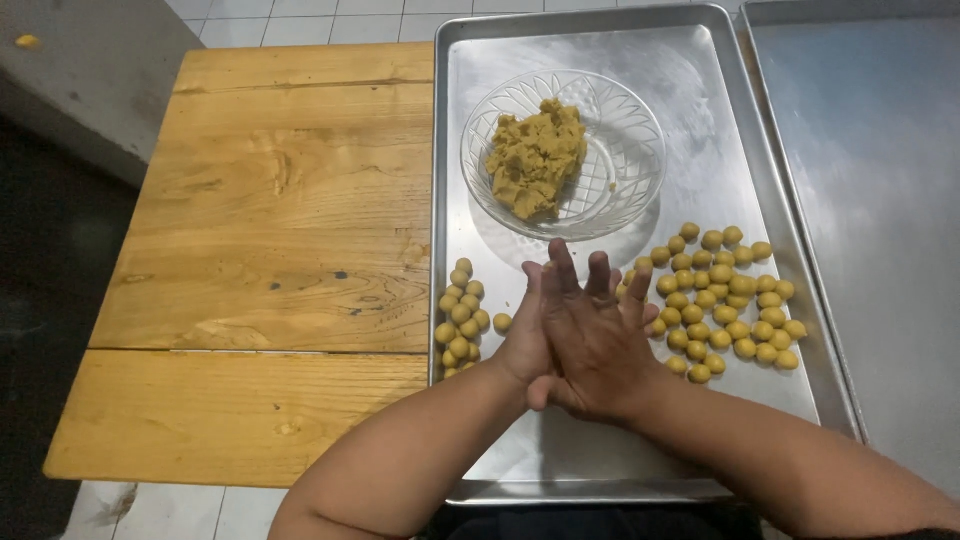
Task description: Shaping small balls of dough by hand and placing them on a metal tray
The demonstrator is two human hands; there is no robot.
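- Right hand [598, 345] lies on top of left hand [527, 338], palms pressed together over the middle of the metal baking tray [560, 460].
- Fingers of both hands are stretched out flat and slightly spread; whatever sits between the palms is hidden.
- Glass bowl [630, 130] with a lump of yellow dough [537, 158] stands at the tray's far end, just beyond the fingertips.
- Small cluster of dough balls [460, 312] sits at the tray's left edge, a bigger cluster of dough balls [725, 300] towards the right edge.
- Tray rests on a wooden table [280, 250]; second tray [880, 200] touches its right side.
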